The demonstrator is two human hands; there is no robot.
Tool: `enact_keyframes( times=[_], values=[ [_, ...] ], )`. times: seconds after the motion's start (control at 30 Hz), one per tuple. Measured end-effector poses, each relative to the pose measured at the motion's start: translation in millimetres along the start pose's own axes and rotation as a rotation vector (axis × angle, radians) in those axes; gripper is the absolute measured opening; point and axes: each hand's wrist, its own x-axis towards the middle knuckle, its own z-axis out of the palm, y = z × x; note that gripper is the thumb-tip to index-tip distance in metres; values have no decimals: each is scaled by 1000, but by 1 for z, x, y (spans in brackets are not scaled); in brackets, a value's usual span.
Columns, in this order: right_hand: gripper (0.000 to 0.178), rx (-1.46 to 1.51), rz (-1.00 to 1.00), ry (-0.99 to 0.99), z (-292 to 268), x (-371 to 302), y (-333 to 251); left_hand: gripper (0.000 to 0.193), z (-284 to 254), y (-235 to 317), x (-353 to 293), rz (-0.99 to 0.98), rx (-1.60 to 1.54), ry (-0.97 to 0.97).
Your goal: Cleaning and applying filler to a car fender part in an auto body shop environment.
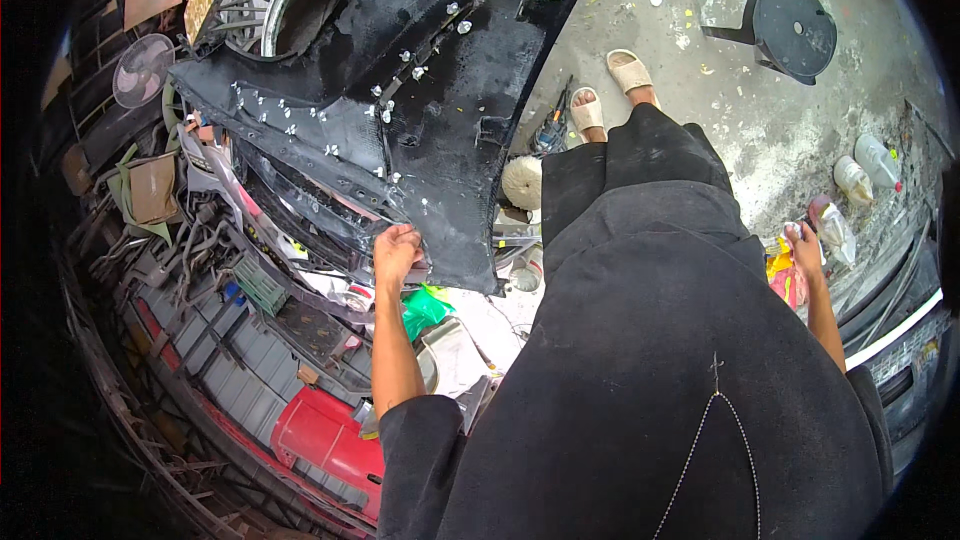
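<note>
A large black car body panel point(440, 170), studded with several whitish clips, stretches from the upper middle down toward my left side. My left hand point(398, 252) is closed on its lower corner, the fingers curled at the edge and partly out of sight. Out to the right, my right hand point(803, 245) is closed around a crumpled rag point(786, 275) with yellow, red and white parts. Whether it is cloth or thin plastic is hard to tell. The rag hangs beside my body, well apart from the panel.
A black plastic stool point(793, 28) stands on the stained concrete at the upper right. Plastic jugs point(878, 160) sit on the floor at right. A fan point(143, 70), a green crate point(260, 285), a red panel point(325, 445) and piled car parts crowd the left. A round fluffy pad point(521, 183) lies near my feet.
</note>
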Motion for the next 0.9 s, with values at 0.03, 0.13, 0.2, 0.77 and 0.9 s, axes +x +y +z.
enact_keyframes(
  times=[0.03, 0.13, 0.2, 0.77, 0.9],
  values=[
    [19, 28, -37, -9, -2, 2, -1, 22, 5, 2, 3, -20, -19, 52],
    [17, 74, -48, 20, -2, 5, -18, 14, 13, -13, 10, -38, -130, 132],
    [19, 16, -39, 19, 1, 9, -34, 10, 14, -29, 13, -29, -163, 158],
    [20, -83, -912, -603, 506, -204, -352, 59, 46, -49, -23, 97, -560, -30],
    [18, -198, -996, -580, 551, -225, -330, 94, 61, -57, -36, 192, -993, -138]
  ],
)
